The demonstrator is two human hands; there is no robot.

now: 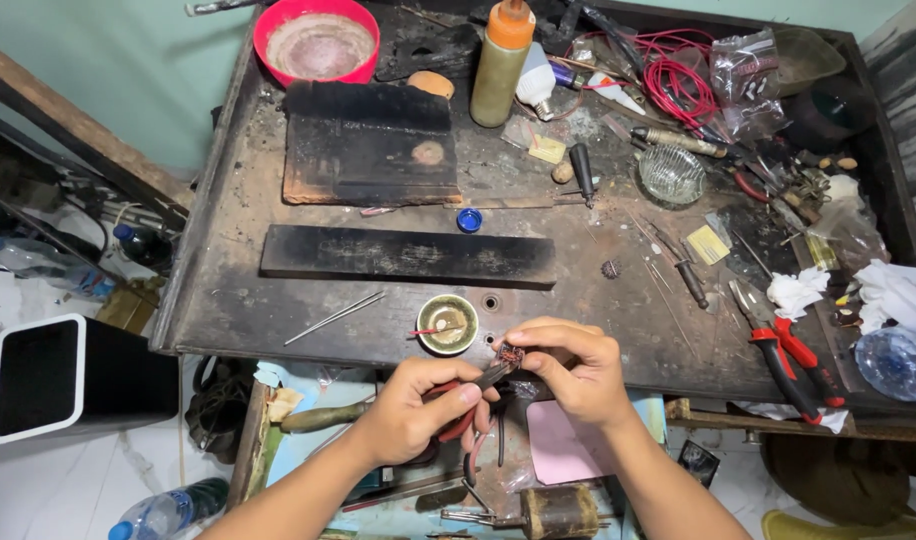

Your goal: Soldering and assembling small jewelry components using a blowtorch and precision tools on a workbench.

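My left hand grips a pair of small red-handled pliers whose jaws point right and up. My right hand pinches a tiny dark reddish piece at the plier tips, just off the near edge of the dark worktable. A small round brass tin with a red-tipped stick in it sits on the table right behind my hands.
Two black charred blocks lie mid-table. Red-handled pliers rest at the right, near white tissue. A red bowl, orange-capped bottle, glass dish, red wire stand at the back. A white bin stands on the floor, left.
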